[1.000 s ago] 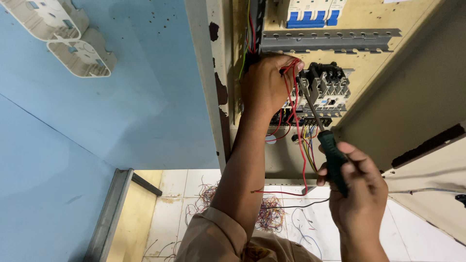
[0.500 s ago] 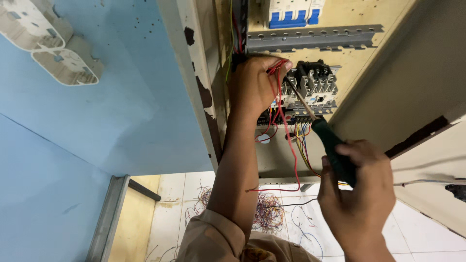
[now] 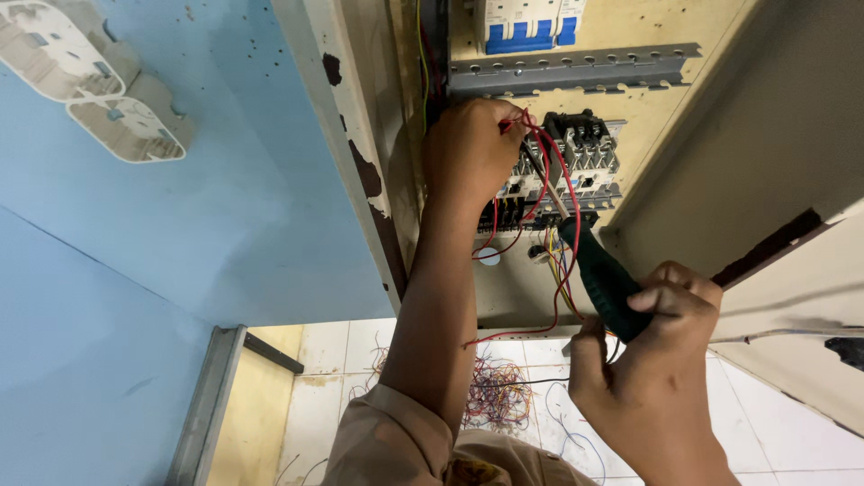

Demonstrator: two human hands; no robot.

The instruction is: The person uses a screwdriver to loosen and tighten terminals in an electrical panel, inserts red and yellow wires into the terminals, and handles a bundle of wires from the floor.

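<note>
Two white sockets, upper left.

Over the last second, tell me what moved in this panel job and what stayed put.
The right hand brought the green-handled screwdriver up and in, so its tip now lies close beside the left hand at the contactor. The view also shifted slightly. Nothing was picked up or let go. The left hand stayed pinching the red wires at the contactor, and the right hand kept its grip on the screwdriver.

Red wires crowd the contactor — floor tiles open.
</note>
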